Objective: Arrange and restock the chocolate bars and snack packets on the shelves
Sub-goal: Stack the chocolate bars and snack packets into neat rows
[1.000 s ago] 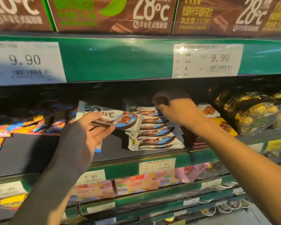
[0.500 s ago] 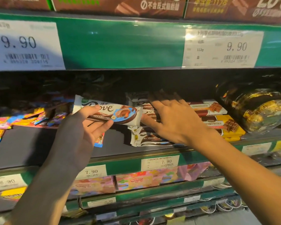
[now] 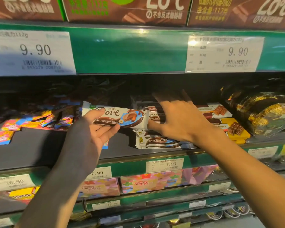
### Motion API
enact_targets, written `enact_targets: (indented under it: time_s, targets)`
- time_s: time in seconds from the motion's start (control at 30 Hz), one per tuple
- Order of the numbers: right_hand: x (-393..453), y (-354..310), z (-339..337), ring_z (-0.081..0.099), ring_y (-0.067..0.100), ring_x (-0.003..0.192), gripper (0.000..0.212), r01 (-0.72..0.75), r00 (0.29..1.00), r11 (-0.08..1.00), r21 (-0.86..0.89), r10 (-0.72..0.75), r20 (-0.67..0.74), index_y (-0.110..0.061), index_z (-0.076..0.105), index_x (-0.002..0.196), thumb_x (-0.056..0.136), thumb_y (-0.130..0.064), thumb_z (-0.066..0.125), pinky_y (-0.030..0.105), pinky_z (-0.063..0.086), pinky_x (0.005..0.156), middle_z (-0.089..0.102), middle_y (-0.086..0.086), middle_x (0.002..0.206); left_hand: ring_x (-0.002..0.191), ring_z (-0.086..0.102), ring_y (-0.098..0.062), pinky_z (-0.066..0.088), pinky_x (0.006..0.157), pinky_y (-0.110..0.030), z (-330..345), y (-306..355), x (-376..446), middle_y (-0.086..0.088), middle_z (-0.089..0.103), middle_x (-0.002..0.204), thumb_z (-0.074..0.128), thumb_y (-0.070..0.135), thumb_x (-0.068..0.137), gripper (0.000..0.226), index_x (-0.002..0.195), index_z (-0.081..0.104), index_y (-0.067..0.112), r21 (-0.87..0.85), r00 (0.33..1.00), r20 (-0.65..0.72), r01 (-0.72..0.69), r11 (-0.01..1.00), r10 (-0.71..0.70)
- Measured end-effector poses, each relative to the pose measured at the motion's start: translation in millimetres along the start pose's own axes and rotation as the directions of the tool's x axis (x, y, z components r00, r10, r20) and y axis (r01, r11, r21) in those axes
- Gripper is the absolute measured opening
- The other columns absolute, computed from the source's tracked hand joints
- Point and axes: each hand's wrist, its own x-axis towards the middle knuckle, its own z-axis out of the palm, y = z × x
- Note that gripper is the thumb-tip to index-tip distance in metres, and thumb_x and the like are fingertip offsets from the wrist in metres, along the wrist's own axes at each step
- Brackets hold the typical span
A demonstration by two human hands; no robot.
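My left hand [image 3: 95, 134] holds a white and brown Dove chocolate bar [image 3: 122, 116] level in front of the middle shelf, thumb on top and fingers under it. Just right of it a stack of the same Dove bars [image 3: 156, 142] lies on the dark shelf [image 3: 39, 150]. My right hand [image 3: 179, 119] lies over that stack with fingers spread and straight, reaching toward the back. Its palm hides the upper bars.
Colourful small candy packets [image 3: 31, 124] are scattered at the shelf's left. Brown and yellow chocolate boxes [image 3: 232, 127] and gold-wrapped sweets in clear packs [image 3: 266, 112] sit to the right. Green price rails [image 3: 130, 50] run above and below; pink boxes [image 3: 138, 185] fill the lower shelf.
My right hand came down from the back of the shelf and spread flat over the stack. The bar in my left hand stayed almost in place.
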Motion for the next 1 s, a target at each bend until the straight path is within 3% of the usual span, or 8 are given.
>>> enact_targets:
  time_s: [0.13, 0.3, 0.47, 0.6, 0.7, 0.77, 0.87, 1.0]
  targets:
    - [-20.3, -2.3, -11.0, 0.033, 0.014, 0.138, 0.084, 0.138, 0.986, 0.981, 0.140, -0.122, -0.113, -0.031, 0.028, 0.152, 0.081, -0.055, 0.068, 0.036, 0.020, 0.116, 0.041, -0.005, 0.152, 0.074, 0.074, -0.022, 0.058, 0.057, -0.028, 8.9, -0.8, -0.5, -0.013, 0.075, 0.078, 0.060, 0.016, 0.093, 0.009, 0.093, 0.065, 0.008, 0.045, 1.000, 0.001, -0.006, 0.999, 0.006]
    - [-36.8, -1.4, -11.4, 0.036, 0.010, 0.134, 0.079, 0.298, 0.948, 0.947, 0.121, -0.278, -0.156, -0.027, 0.036, 0.148, 0.079, -0.040, 0.072, 0.027, 0.028, 0.110, 0.042, -0.009, 0.147, 0.079, 0.070, -0.018, 0.045, 0.059, -0.026, 24.4, -11.7, -1.1, -0.006, 0.075, 0.084, 0.062, 0.021, 0.091, 0.007, 0.088, 0.066, 0.015, 0.192, 0.999, 0.048, -0.033, 0.981, 0.024]
    - [-33.9, 3.7, -1.3, 0.053, 0.022, 0.122, 0.049, 0.393, 0.855, 0.915, -0.094, -0.401, -0.329, -0.020, 0.055, 0.136, 0.091, -0.037, 0.064, 0.043, 0.046, 0.098, 0.057, 0.000, 0.135, 0.076, 0.064, -0.014, 0.038, 0.065, -0.029, 38.7, -25.4, -10.6, -0.003, 0.074, 0.088, 0.064, 0.025, 0.090, 0.012, 0.094, 0.069, 0.015, 0.258, 0.985, 0.171, -0.030, 0.966, -0.015]
    - [-33.8, 15.8, 1.5, 0.064, 0.025, 0.105, 0.037, 0.425, 0.785, 0.877, -0.225, -0.481, -0.389, -0.010, 0.060, 0.131, 0.099, -0.026, 0.050, 0.040, 0.051, 0.083, 0.066, 0.007, 0.123, 0.077, 0.066, -0.015, 0.038, 0.059, -0.028, 37.3, -24.6, -14.6, -0.011, 0.075, 0.098, 0.064, 0.029, 0.091, 0.027, 0.107, 0.070, 0.008, 0.310, 0.981, 0.189, -0.097, 0.946, 0.038]
    - [-31.0, 25.9, 0.8, 0.061, 0.022, 0.075, 0.032, 0.403, 0.783, 0.877, -0.262, -0.478, -0.398, -0.007, 0.063, 0.125, 0.096, -0.012, 0.051, 0.032, 0.044, 0.066, 0.070, 0.005, 0.093, 0.074, 0.062, -0.013, 0.038, 0.054, -0.027, 28.9, -21.0, -17.0, -0.006, 0.076, 0.092, 0.061, 0.034, 0.092, 0.026, 0.097, 0.072, 0.010, 0.389, 0.964, 0.230, -0.217, 0.895, 0.134]
    - [-25.7, 31.6, 0.0, 0.061, 0.023, 0.071, 0.030, 0.376, 0.789, 0.891, -0.256, -0.452, -0.415, -0.007, 0.065, 0.119, 0.090, -0.003, 0.058, 0.036, 0.048, 0.064, 0.069, 0.004, 0.086, 0.074, 0.062, -0.011, 0.041, 0.054, -0.028, 21.0, -22.4, -17.0, -0.001, 0.076, 0.089, 0.062, 0.030, 0.092, 0.020, 0.095, 0.073, 0.014, 0.423, 0.946, 0.243, -0.303, 0.854, 0.215]
    - [-17.0, 32.9, -0.5, 0.060, 0.022, 0.060, 0.021, 0.304, 0.803, 0.919, -0.250, -0.388, -0.452, -0.009, 0.067, 0.106, 0.086, -0.001, 0.065, 0.034, 0.049, 0.063, 0.065, 0.003, 0.072, 0.082, 0.065, -0.004, 0.049, 0.068, -0.029, 10.6, -29.8, -12.2, 0.007, 0.074, 0.091, 0.066, 0.019, 0.090, 0.010, 0.095, 0.072, 0.025, 0.539, 0.885, 0.305, -0.466, 0.702, 0.353]
    - [-10.0, 32.4, 11.6, 0.061, 0.020, 0.060, 0.021, 0.292, 0.834, 0.920, -0.261, -0.378, -0.402, -0.012, 0.069, 0.105, 0.085, -0.008, 0.072, 0.031, 0.051, 0.061, 0.066, 0.001, 0.072, 0.098, 0.059, 0.009, 0.048, 0.082, -0.015, 6.5, -40.8, -10.8, 0.020, 0.066, 0.104, 0.069, 0.027, 0.088, 0.026, 0.113, 0.064, 0.031, 0.670, 0.853, 0.419, -0.521, 0.528, 0.311]
